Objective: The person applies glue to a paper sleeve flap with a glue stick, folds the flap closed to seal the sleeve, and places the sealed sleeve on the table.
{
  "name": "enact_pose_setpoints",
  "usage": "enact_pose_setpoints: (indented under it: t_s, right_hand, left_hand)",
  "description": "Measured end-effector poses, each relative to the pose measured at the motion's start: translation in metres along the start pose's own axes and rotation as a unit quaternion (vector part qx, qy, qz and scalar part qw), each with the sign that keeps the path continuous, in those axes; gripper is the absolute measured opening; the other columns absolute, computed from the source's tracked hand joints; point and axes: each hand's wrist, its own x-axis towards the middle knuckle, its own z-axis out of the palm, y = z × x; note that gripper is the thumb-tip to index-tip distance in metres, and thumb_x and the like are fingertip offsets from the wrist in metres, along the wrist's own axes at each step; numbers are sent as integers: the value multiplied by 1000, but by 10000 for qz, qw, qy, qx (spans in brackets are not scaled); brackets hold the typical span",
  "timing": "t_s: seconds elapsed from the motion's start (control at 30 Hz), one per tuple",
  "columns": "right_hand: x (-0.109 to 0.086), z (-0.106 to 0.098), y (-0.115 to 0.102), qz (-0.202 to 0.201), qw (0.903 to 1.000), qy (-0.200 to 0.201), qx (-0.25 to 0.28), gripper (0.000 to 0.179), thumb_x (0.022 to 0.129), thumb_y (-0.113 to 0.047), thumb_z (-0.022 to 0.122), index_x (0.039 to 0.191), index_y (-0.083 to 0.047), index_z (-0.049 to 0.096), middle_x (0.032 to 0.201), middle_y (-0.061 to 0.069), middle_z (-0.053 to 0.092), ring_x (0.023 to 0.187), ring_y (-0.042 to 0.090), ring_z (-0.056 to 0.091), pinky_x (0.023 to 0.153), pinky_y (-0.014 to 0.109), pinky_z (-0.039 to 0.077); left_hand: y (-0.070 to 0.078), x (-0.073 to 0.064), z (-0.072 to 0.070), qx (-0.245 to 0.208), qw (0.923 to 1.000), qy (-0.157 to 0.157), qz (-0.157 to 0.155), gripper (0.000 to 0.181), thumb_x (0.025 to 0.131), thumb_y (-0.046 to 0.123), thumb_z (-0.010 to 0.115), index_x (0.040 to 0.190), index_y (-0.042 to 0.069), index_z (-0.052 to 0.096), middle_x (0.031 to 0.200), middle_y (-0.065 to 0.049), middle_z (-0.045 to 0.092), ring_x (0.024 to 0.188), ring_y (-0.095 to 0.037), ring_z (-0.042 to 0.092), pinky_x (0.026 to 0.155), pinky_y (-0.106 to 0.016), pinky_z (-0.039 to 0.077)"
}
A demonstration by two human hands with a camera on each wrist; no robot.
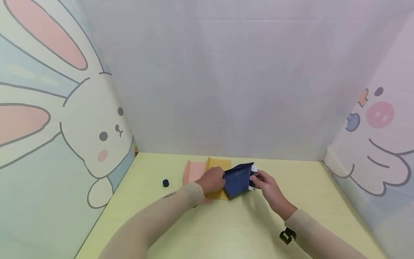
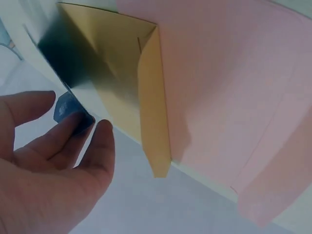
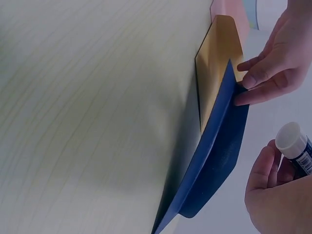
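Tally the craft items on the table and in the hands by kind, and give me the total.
Folded paper sheets: 3 (pink folded sheet, mustard-yellow folded sheet, dark blue folded sheet)
White-and-dark-blue cylindrical glue stick: 1
Small dark blue cylindrical cap: 1
Total: 5

Head view facing forward and down, close wrist views, blue paper (image 1: 237, 181) shared

Blue sheet (image 1: 238, 181): stiff paper, matt, smooth. Yellow sheet (image 2: 109, 58): paper, matt, crisply creased. Pink sheet (image 2: 229, 83): smooth, matt paper. Tube (image 3: 291, 140): smooth plastic, printed label. Small dark cap (image 1: 165, 183): apparently plastic. Worktop (image 3: 87, 122): wood-grain finish, smooth, low gloss. Back wall (image 1: 226, 79): matt, faintly wrinkled, cloth-like covering.
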Motion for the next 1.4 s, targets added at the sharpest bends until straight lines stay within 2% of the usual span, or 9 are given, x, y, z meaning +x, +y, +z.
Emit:
enact_pose_setpoints:
  t_s: [0.1,0.23,0.33,0.5,0.67,0.8,1.03,1.17,1.4]
  right_hand:
    - [1,0,0,-1,10000,-15,51,35,125,-20,59,143,9,64,138,13,76,108,-1,69,99,25,59]
    - [1,-1,0,17,10000,-66,58,37,126,-23,59,146,7,63,150,19,69,116,2,69,102,27,57]
    - [1,0,-1,21,9999,-114,27,38,126,-23,58,148,7,63,162,25,64,122,4,67,104,27,55]
    - [0,3,-4,-31,9998,-146,-105,41,127,-23,56,154,7,63,167,29,61,133,14,66,105,28,56]
    - [-1,7,-2,-46,9994,-297,-160,43,127,-26,55,155,7,61,170,29,59,142,24,67,109,33,57]
    - [-2,8,0,-64,9991,-405,-84,44,127,-28,56,156,5,60,172,30,56,139,27,74,107,35,57]
    - [-3,7,2,-46,9982,-581,142,47,128,-26,54,161,7,57,167,33,53,111,16,81,101,31,60]
    - [-4,8,1,-120,9974,-691,132,45,128,-26,54,157,8,59,146,25,64,99,14,68,92,34,57]
    - [-1,11,0,4,9956,-934,-123,41,125,-33,60,141,4,68,90,2,58,77,18,48,76,36,44]
  left_hand:
    - [1,-12,-6,-72,9996,107,240,27,117,13,67,97,5,83,88,-3,72,70,-15,55,70,-32,50]
    - [0,-35,-8,170,9980,309,530,22,118,18,72,126,6,90,129,-7,89,102,-17,81,98,-35,68]
    - [-7,-48,-3,447,9955,439,716,17,115,17,78,120,8,92,123,-5,91,109,-18,85,98,-35,69]
    - [-23,-56,14,967,9886,512,1033,11,107,10,85,99,10,93,98,0,88,84,-7,73,82,-25,62]
    - [-42,-54,32,1440,9764,633,1477,12,104,9,84,92,11,87,89,3,81,81,-8,63,80,-25,59]
    - [-43,-56,38,1843,9645,901,1665,6,104,11,85,98,13,85,99,2,73,89,-12,59,85,-26,58]
    - [-33,-67,43,1868,9650,873,1622,11,107,7,78,115,10,85,119,-1,63,98,-15,53,92,-25,57]
    - [-33,-70,46,1962,9620,843,1703,14,109,9,77,120,10,86,129,-3,70,105,-16,62,98,-26,61]
    - [-30,-78,45,1619,9786,308,1231,46,109,42,83,144,13,80,144,-4,67,117,-14,61,104,-29,62]
